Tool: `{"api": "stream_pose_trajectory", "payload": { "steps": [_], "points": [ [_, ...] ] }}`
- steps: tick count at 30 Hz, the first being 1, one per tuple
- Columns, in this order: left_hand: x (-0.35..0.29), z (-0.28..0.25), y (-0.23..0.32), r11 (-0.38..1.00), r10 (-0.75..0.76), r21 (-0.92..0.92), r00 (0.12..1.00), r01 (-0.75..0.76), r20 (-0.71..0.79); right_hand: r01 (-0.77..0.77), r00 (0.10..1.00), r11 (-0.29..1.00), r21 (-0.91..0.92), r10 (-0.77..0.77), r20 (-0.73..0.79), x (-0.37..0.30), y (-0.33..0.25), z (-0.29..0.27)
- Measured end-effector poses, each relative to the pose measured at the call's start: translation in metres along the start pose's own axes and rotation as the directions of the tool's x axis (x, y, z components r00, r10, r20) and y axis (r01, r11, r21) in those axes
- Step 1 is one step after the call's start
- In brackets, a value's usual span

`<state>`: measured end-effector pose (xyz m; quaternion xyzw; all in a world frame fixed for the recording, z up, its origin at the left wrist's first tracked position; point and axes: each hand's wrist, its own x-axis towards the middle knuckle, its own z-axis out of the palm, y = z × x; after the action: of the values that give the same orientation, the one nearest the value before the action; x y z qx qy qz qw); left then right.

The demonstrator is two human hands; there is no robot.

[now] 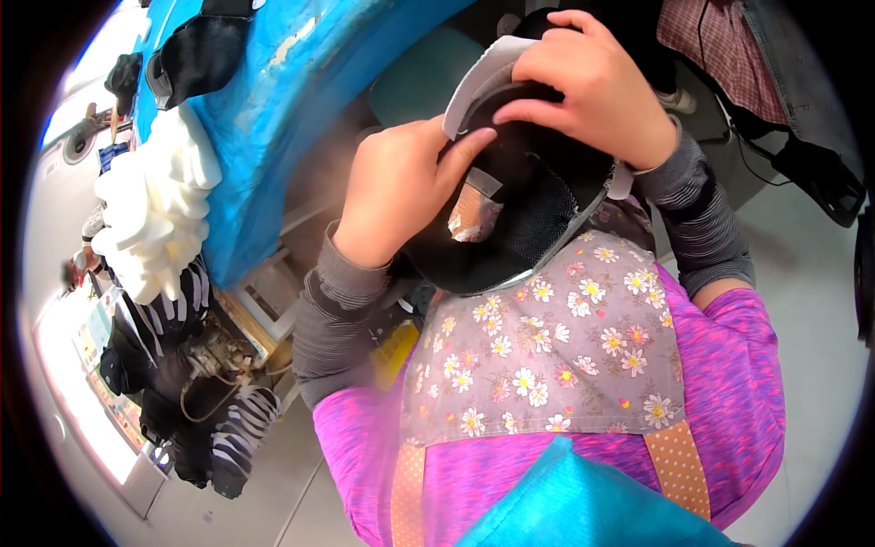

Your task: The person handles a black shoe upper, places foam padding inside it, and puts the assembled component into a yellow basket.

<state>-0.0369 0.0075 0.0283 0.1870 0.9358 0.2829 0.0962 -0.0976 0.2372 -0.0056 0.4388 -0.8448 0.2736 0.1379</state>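
"Where is the cap?"

"The dark, rounded fabric cap with a mesh panel (538, 217) is in front of the person's chest, its hollow inside turned up toward the face."

"And the hands?"

"Both are at its far edge. The left hand (396, 187) has its fingers closed on the near end of a curved, pale grey-white strip (483, 75), the thumb lying over the cap's opening. The right hand (597, 89) grips the same strip farther along, thumb on the inner side and fingers bent over the top. I can't tell whether the strip is fastened to the cap there."

"Anything inside it?"

"A small orange-and-white patch with a grey tab (474, 210), on the inner wall."

"What's around them?"

"To the left stands a bench covered in shiny blue plastic (260, 128), with a black cap with a curved peak (202, 53) on its far part. Beside the bench is a heap of smooth, white, curved pieces (159, 201). Just below the held cap is a grey apron printed with daisies (556, 356)."
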Motion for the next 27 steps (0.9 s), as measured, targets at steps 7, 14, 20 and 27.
{"api": "stream_pose_trajectory", "payload": {
  "steps": [7,14,20,27],
  "points": [
    [-0.011,0.001,-0.008,0.997,0.071,0.026,0.995,-0.069,-0.075,-0.118,0.992,0.993,-0.009,0.117,-0.056,0.004,0.003,-0.010],
    [-0.017,-0.001,-0.010,0.999,0.041,0.035,0.997,-0.039,-0.060,-0.394,0.918,0.903,0.170,0.396,0.023,0.016,0.006,-0.009],
    [-0.031,-0.004,-0.023,0.969,-0.197,-0.186,0.963,0.163,-0.183,-0.386,0.893,0.700,0.601,0.447,0.053,0.016,0.007,-0.011],
    [-0.035,-0.036,-0.021,0.972,-0.211,-0.148,0.952,0.181,-0.223,-0.063,0.824,0.567,0.821,0.494,-0.278,0.059,0.006,-0.012]
  ]
}}
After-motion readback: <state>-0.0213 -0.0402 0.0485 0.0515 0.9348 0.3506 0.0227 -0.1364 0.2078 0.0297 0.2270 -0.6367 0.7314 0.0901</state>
